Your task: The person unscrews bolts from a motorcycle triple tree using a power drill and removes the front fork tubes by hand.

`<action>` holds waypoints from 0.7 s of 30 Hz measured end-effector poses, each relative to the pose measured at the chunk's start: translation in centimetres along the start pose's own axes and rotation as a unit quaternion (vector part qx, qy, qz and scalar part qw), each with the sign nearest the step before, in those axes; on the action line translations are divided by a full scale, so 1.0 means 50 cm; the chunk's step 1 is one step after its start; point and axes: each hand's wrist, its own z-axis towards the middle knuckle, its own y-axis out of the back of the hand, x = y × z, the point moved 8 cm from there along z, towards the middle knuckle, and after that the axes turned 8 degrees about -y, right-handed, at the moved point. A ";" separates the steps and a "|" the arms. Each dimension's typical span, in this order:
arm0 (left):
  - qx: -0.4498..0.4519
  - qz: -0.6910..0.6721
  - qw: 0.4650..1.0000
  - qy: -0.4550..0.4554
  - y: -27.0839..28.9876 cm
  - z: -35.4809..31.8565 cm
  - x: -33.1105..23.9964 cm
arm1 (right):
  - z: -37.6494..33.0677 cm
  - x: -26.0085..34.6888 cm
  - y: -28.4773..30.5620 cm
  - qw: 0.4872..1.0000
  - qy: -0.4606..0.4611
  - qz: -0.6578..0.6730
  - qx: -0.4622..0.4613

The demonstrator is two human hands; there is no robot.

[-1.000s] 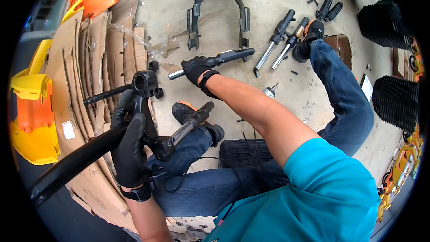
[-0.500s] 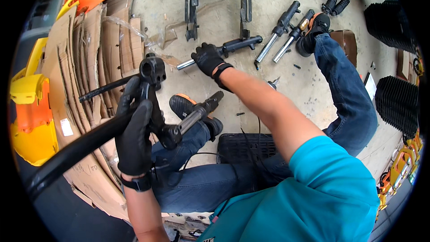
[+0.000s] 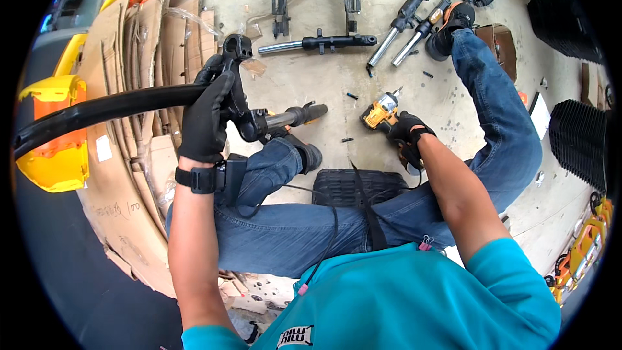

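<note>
My left hand (image 3: 206, 123), in a black glove, is wrapped round a black fork clamp (image 3: 238, 100) and the end of a thick curved black tube (image 3: 110, 102) stretching to the left. From the clamp's lower end a fork leg (image 3: 295, 116) with a grey tube points right. My right hand (image 3: 408, 131), also gloved, is closed round the handle of a yellow and black cordless driver (image 3: 381, 111) low over the floor, its bit pointing away. Beyond the hands, a loose black fork leg (image 3: 334, 42) with a silver tube lies crosswise on the floor.
Stacked cardboard (image 3: 120, 155) fills the left, beside orange and yellow plastic covers (image 3: 55, 155). A black frame (image 3: 282, 3) lies at the far side. Two more fork legs (image 3: 405, 19) rest near my right foot. Small bolts (image 3: 352, 96) are scattered about. A black mat (image 3: 343, 188) lies between my legs.
My right hand has let go of the loose fork leg, which now lies straighter across, and has moved back to grip the driver. The clamp and tube have risen slightly in my left hand.
</note>
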 end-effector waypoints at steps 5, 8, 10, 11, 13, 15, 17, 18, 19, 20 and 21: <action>-0.011 -0.007 1.000 -0.005 0.001 0.000 -0.017 | -0.010 0.016 -0.044 0.980 -0.059 0.125 -0.145; -0.018 -0.005 1.000 -0.023 0.000 0.003 -0.026 | 0.001 0.011 -0.049 0.967 -0.048 0.182 -0.172; -0.012 0.013 1.000 -0.015 0.011 -0.003 -0.022 | -0.009 0.014 -0.047 0.964 -0.026 0.210 -0.163; -0.017 0.004 1.000 -0.018 0.012 -0.007 -0.017 | -0.024 0.017 -0.032 0.957 -0.006 0.234 -0.173; -0.024 -0.014 0.999 -0.033 0.000 -0.003 -0.019 | -0.048 0.034 0.021 0.936 0.037 0.288 -0.197; -0.014 -0.005 0.999 -0.034 0.007 0.000 -0.015 | -0.089 0.060 0.084 0.918 0.059 0.329 -0.214; -0.011 -0.005 0.999 -0.033 0.005 -0.002 -0.014 | -0.153 0.102 0.153 0.910 0.114 0.342 -0.204; -0.006 -0.006 1.000 -0.029 0.002 -0.001 -0.013 | -0.163 0.118 0.175 0.897 0.153 0.370 -0.188; -0.002 -0.007 1.000 -0.025 -0.002 0.002 -0.012 | -0.178 0.132 0.195 0.881 0.192 0.396 -0.172; -0.004 -0.007 1.000 -0.023 0.004 0.000 -0.012 | -0.218 0.166 0.207 0.866 0.221 0.440 -0.089; -0.005 -0.005 1.000 -0.025 0.009 -0.003 -0.013 | -0.261 0.195 0.220 0.844 0.237 0.480 -0.006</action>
